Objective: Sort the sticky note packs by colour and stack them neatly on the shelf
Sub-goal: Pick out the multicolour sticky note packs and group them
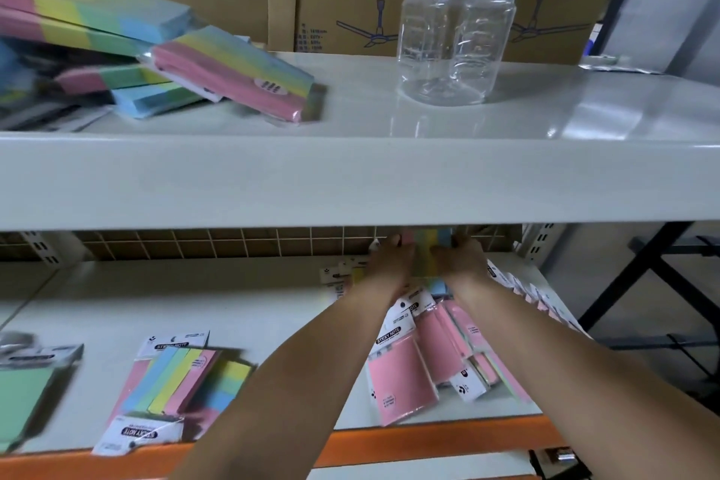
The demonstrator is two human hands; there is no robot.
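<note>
Sticky note pack (426, 245), striped pink, yellow, green and blue, stands gripped between both hands, left hand (391, 259) and right hand (459, 259), deep on the lower shelf (233, 300). Pink packs (420, 355) lie beneath the wrists; a clear bottle (454, 47) stands on the upper shelf (350, 175) above.

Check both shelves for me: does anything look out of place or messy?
Yes. A clear plastic bottle stands on the upper shelf among stationery. The multicolour packs at upper left lie tilted and overlapping, not stacked. On the lower shelf, the striped packs are strewn askew, and the pink packs fan out unevenly.
</note>
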